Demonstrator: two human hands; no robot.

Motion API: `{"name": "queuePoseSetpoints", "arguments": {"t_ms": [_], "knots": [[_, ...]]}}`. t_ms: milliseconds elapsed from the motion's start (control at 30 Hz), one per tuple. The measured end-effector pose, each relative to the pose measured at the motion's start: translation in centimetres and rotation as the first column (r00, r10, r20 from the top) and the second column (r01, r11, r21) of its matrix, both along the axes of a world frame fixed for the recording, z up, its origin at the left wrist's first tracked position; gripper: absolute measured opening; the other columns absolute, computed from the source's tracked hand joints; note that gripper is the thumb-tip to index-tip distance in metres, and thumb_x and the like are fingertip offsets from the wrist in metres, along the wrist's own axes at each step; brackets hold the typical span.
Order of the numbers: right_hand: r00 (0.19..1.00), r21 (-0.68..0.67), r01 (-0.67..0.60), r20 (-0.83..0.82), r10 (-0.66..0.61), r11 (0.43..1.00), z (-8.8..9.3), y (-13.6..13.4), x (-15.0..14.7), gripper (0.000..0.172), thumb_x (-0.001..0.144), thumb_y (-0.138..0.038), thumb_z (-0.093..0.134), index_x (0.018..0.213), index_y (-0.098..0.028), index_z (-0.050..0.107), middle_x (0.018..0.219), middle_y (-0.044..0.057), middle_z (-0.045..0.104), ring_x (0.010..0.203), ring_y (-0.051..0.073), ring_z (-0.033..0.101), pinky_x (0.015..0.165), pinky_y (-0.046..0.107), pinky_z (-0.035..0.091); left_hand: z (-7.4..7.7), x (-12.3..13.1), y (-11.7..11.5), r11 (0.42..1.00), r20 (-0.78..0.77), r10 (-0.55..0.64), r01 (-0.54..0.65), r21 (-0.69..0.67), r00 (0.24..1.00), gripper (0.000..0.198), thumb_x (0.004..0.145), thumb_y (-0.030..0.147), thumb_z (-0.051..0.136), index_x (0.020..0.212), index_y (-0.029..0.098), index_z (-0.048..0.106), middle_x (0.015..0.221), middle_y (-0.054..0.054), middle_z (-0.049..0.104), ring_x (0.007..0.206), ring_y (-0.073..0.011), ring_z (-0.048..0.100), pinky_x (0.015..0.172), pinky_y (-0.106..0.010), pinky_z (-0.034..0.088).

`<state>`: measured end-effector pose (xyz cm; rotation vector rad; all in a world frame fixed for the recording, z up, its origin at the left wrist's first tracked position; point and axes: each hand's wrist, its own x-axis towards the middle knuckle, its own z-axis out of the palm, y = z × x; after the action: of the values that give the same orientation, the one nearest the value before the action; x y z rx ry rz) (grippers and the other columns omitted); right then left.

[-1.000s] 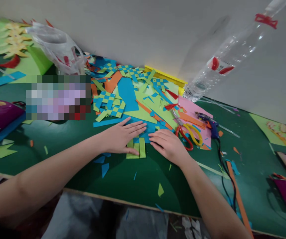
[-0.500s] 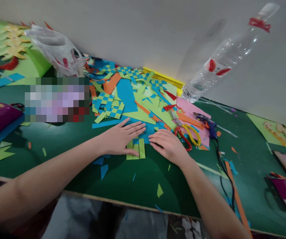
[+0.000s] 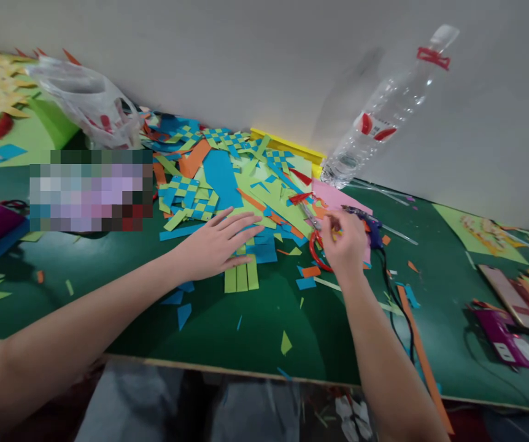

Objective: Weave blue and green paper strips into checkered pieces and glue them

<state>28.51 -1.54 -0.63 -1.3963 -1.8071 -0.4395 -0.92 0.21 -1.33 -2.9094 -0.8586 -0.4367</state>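
My left hand (image 3: 225, 241) lies flat with its fingers spread over a small weave of blue and green paper strips (image 3: 242, 276). The green strip ends stick out below the palm, side by side; the rest of the weave is partly covered. My right hand (image 3: 345, 239) is closed at the scissors (image 3: 313, 222), its fingers curled over the yellow handle. The red handle loop shows beside the hand, and the blades point up and left toward the paper pile. A blue glue gun (image 3: 374, 232) lies just beyond this hand, partly hidden.
Behind my hands lies a pile of cut paper and woven pieces (image 3: 184, 193). A clear plastic bottle (image 3: 384, 116) leans on the wall. A plastic bag (image 3: 92, 101) stands at the back left. A purple power strip (image 3: 506, 341), a phone (image 3: 508, 294) and cables are on the right.
My right hand has moved right from beside the weave to the scissors and closed at their yellow handle. My left hand stays on the weave. The view has shifted slightly right.
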Motion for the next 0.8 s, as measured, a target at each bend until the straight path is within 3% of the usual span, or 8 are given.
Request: {"name": "queuePoseSetpoints", "arguments": {"t_ms": [100, 200, 267, 367, 533, 633, 800], "knots": [[0.970, 0.041, 0.224, -0.106, -0.219, 0.974, -0.2, 0.7, 2.3, 0.017, 0.089, -0.027, 0.050, 0.100, -0.018, 0.058, 0.082, 0.007, 0.063, 0.081, 0.024, 0.058, 0.083, 0.041, 0.045, 0.5, 0.0, -0.2, 0.999, -0.027, 0.000, 0.001, 0.033, 1.000, 0.057, 0.097, 0.049, 0.039, 0.143, 0.015, 0.043, 0.152, -0.012, 0.039, 0.144, -0.0271, 0.028, 0.120, -0.047, 0.017], [0.888, 0.001, 0.427, -0.187, -0.419, 0.904, -0.4, 1.1, 4.6, 0.022, 0.083, -0.024, 0.050, 0.102, -0.015, 0.055, 0.096, 0.014, 0.062, 0.094, 0.028, 0.057, 0.086, 0.045, 0.044, 1.1, 0.0, -0.4, 0.999, -0.063, -0.001, 0.004, 0.052, 0.998, 0.056, 0.097, 0.046, 0.041, 0.144, 0.015, 0.042, 0.152, -0.012, 0.039, 0.144, -0.0276, 0.028, 0.120, -0.047, 0.018], [0.796, -0.108, 0.559, -0.205, -0.569, 0.822, -0.6, 1.2, 6.0, 0.027, 0.080, -0.022, 0.050, 0.105, -0.013, 0.055, 0.106, 0.017, 0.061, 0.103, 0.031, 0.055, 0.090, 0.048, 0.042, 1.4, -0.3, -0.5, 0.998, -0.081, -0.010, 0.015, 0.058, 0.997, 0.054, 0.097, 0.044, 0.042, 0.144, 0.016, 0.041, 0.152, -0.012, 0.040, 0.143, -0.0278, 0.030, 0.120, -0.048, 0.018], [0.653, -0.332, 0.701, -0.058, -0.755, 0.632, -0.8, 1.3, 7.7, 0.037, 0.081, -0.024, 0.050, 0.116, -0.012, 0.053, 0.122, 0.020, 0.057, 0.119, 0.034, 0.049, 0.095, 0.050, 0.040, 1.5, -1.1, -0.8, 0.998, -0.077, -0.035, 0.039, 0.049, 0.996, 0.052, 0.097, 0.044, 0.044, 0.141, 0.016, 0.045, 0.146, -0.012, 0.047, 0.139, -0.0280, 0.036, 0.119, -0.048, 0.020], [0.594, -0.461, 0.729, 0.059, -0.802, 0.506, -1.4, 1.2, 10.2, 0.041, 0.084, -0.029, 0.048, 0.116, -0.006, 0.058, 0.126, 0.026, 0.055, 0.122, 0.040, 0.047, 0.097, 0.054, 0.038, 0.4, -2.7, -1.5, 0.998, -0.011, -0.060, 0.060, 0.007, 0.998, 0.051, 0.089, 0.056, 0.053, 0.119, 0.016, 0.061, 0.123, -0.013, 0.063, 0.120, -0.0273, 0.054, 0.114, -0.046, 0.029], [0.581, -0.521, 0.729, 0.129, -0.803, 0.444, -1.9, 1.4, 11.3, 0.043, 0.086, -0.032, 0.045, 0.113, -0.003, 0.060, 0.125, 0.029, 0.055, 0.120, 0.040, 0.048, 0.096, 0.056, 0.039, -0.4, -3.2, -1.8, 0.998, 0.014, -0.062, 0.062, -0.026, 0.998, 0.053, 0.084, 0.061, 0.055, 0.111, 0.017, 0.063, 0.117, -0.012, 0.065, 0.116, -0.0273, 0.056, 0.112, -0.046, 0.031], [0.599, -0.570, 0.714, 0.198, -0.776, 0.406, -2.2, 2.2, 12.3, 0.043, 0.089, -0.036, 0.043, 0.111, -0.005, 0.063, 0.123, 0.027, 0.057, 0.117, 0.039, 0.052, 0.095, 0.054, 0.040, -0.7, -3.3, -2.0, 0.989, 0.060, -0.108, 0.114, -0.096, 0.992, 0.055, 0.079, 0.066, 0.060, 0.108, 0.019, 0.062, 0.117, -0.010, 0.065, 0.117, -0.0263, 0.056, 0.114, -0.047, 0.027]]}}
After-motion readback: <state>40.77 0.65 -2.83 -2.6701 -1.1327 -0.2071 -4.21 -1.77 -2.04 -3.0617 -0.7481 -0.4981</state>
